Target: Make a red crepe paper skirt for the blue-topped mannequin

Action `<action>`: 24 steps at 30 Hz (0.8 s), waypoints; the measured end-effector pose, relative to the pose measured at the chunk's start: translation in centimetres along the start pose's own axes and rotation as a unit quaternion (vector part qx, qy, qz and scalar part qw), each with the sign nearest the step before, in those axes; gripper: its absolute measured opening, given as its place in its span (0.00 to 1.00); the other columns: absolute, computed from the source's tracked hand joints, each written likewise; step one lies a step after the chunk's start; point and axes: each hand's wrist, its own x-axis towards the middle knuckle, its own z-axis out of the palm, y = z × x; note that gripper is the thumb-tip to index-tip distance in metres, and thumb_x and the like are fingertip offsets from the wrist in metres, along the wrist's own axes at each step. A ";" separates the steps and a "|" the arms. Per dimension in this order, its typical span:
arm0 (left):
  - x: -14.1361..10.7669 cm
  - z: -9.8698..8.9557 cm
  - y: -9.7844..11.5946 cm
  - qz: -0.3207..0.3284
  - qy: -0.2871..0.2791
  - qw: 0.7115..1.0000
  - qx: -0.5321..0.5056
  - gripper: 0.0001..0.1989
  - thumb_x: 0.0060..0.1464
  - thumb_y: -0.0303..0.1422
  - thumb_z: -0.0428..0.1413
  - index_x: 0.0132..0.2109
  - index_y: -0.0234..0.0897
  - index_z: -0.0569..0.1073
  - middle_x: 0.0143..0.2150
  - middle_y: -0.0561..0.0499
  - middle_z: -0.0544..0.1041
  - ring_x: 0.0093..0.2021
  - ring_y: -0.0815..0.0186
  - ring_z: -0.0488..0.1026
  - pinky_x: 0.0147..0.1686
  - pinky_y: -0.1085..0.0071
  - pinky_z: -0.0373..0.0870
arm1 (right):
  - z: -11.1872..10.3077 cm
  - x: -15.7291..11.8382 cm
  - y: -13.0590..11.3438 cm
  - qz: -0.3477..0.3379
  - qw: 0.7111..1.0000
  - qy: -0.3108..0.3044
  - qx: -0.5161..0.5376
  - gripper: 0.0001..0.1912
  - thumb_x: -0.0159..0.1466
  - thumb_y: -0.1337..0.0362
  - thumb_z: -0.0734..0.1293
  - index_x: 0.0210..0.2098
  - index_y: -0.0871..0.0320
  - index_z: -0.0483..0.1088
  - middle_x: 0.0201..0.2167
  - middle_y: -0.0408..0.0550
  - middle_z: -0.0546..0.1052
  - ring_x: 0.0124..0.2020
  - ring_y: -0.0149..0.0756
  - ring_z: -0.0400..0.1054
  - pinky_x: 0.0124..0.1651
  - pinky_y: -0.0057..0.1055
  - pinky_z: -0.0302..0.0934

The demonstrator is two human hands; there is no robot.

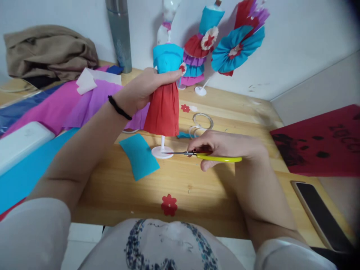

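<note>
A pale wooden tabletop (112, 198) runs beneath both hands to a plain white wall (292, 48) beyond them. Past the left hand (147, 88) stand one grey-green cylindrical bottle (121, 41) and, farther left, one heap of brown cloth (52, 52). Right of the right hand (218, 144) are one dark red sheet with black markings (320, 140) and one black-screened phone (320, 213). Three small dressed stands show: one red-skirted dress with a turquoise top (164, 108) in the left hand, and, beyond that hand to its right, one tiered multicoloured dress (194, 56) and one stand bearing a large pleated turquoise rosette (239, 50). Two red paper flowers lie flat, one nearer the body than the right hand (169, 205), one beyond it (185, 108). The left arm stretches forward, its hand closed round the dress's waist, thumb across the front, other fingers mostly hidden. The right wrist bends inward, curled fingers gripping yellow-handled metal scissors (223, 159), blades pointing left before the dress's white round base (157, 152); whether they touch it, I cannot tell.
</note>
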 end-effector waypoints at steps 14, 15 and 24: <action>-0.5 -0.7 0.6 0.117 -0.016 0.986 0.116 0.09 0.57 0.38 0.62 0.36 0.35 0.79 0.36 0.51 0.79 0.37 0.66 0.75 0.43 0.65 0.73 | -0.3 -0.6 -0.3 -0.032 0.997 0.063 0.012 0.31 0.56 0.39 0.72 0.35 0.66 0.74 0.23 0.38 0.62 0.24 0.25 0.53 0.26 0.24 0.48; -0.5 -0.6 0.6 0.125 -0.005 0.983 0.131 0.09 0.56 0.38 0.62 0.35 0.36 0.78 0.36 0.52 0.79 0.38 0.65 0.75 0.44 0.65 0.73 | -0.4 -0.6 -0.3 -0.031 0.998 0.060 0.006 0.31 0.57 0.39 0.72 0.34 0.66 0.73 0.23 0.38 0.62 0.24 0.25 0.52 0.26 0.24 0.48; -1.2 1.2 0.2 0.163 0.033 0.958 0.233 0.12 0.52 0.41 0.63 0.37 0.37 0.77 0.42 0.49 0.80 0.48 0.55 0.76 0.50 0.57 0.73 | -0.3 -0.2 -0.1 -0.023 0.998 0.058 -0.027 0.31 0.58 0.37 0.70 0.33 0.64 0.73 0.20 0.36 0.61 0.22 0.25 0.52 0.26 0.25 0.48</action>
